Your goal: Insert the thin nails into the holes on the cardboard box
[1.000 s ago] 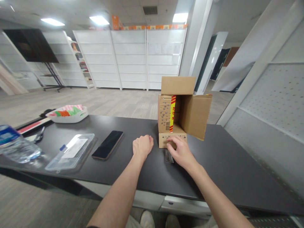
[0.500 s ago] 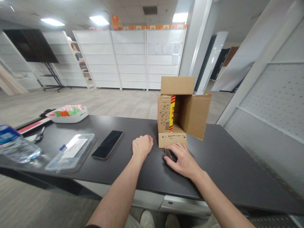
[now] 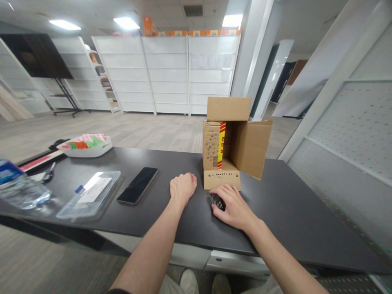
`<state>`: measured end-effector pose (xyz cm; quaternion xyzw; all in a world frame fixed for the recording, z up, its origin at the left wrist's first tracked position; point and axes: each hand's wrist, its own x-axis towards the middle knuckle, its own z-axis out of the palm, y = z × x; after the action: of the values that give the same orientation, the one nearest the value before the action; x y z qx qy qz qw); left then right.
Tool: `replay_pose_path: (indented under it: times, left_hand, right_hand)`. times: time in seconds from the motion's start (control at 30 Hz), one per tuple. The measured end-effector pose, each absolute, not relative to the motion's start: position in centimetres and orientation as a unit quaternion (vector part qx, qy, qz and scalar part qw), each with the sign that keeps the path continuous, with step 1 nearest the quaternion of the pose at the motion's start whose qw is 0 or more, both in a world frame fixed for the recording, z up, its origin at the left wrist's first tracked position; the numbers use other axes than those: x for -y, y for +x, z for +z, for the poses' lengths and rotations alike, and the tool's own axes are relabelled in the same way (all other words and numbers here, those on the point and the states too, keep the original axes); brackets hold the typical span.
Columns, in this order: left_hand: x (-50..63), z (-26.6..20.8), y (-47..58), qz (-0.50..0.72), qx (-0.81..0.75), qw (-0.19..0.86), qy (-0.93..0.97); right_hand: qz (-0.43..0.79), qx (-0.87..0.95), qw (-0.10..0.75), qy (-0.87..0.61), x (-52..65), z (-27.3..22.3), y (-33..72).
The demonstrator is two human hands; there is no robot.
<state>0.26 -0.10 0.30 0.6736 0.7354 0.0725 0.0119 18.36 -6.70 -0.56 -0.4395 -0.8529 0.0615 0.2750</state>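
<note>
My left hand [image 3: 183, 188] rests on the dark table as a fist, knuckles forward; whatever it may hold is hidden. To its right, my right hand [image 3: 232, 206] curls around a bundle of thin silvery metal sticks [image 3: 217, 200], gripped between thumb and fingers close to the tabletop. Their far ends are covered by my palm. Just beyond my right fingers stands an open cardboard box [image 3: 211, 157], its mouth facing me. Small round holes or dots mark its left flap and a row runs along its lower flap [image 3: 222, 179]. Yellow-and-red tape crosses the left flap.
Left of my fist lie a black phone [image 3: 138, 185] and a clear plastic case [image 3: 90, 196]. Farther left are a water bottle [image 3: 21, 185] and a white basket [image 3: 87, 152] with colourful contents. A perforated white panel [image 3: 361, 118] borders the table's right side.
The metal sticks show slightly more fanned inside my right hand, whose fingers have shifted a little. My left fist stays put. The whole view has moved slightly.
</note>
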Motion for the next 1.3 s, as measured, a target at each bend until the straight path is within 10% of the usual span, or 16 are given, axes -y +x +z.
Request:
replay_pose_path:
  times: [1.3]
  left_hand:
    - [-0.09,-0.22,0.14,0.086,-0.729,-0.005,0.679]
  right_hand:
    - [0.059,0.847,0.256,-0.463,6.73,-0.64,18.34]
